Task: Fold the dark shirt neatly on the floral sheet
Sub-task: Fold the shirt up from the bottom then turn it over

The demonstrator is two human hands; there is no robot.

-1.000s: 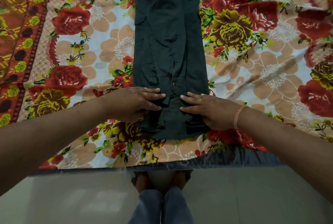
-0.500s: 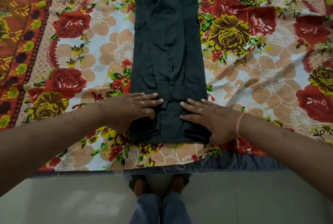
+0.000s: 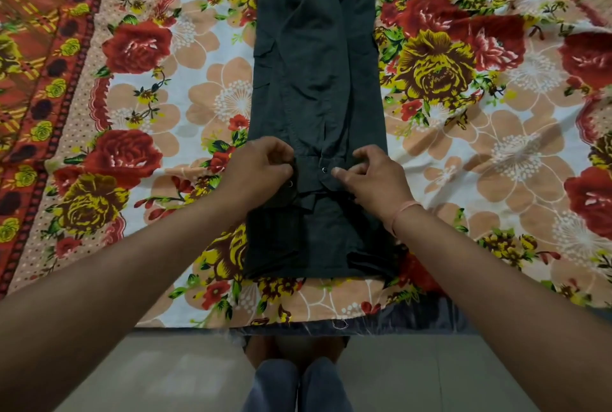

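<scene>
The fingers [image 3: 280, 154] of the left hand [image 3: 261, 173] are curled and pinch a fold of the dark shirt [image 3: 314, 64] at its left side, just beside a small metal snap [image 3: 290, 184]. The right hand [image 3: 376, 180] is curled the same way, its fingertips [image 3: 342, 172] nipping the cloth next to a second snap [image 3: 324, 170]. A pinkish band [image 3: 402, 213] circles the right wrist.

The shirt lies in the middle of the floral sheet [image 3: 496, 146] as one long narrow strip that runs straight away from the person. Its sides are turned in, and the sleeves are laid down its length with their cuffs under the hands. The cloth is dark grey-green, with soft creases in the upper half and a flapped pocket at the left edge. Its near hem sits square, close to the sheet's front edge. Beyond that edge is pale floor [image 3: 149, 372], where the person's knees [image 3: 298, 385] show in blue-grey cloth.
</scene>
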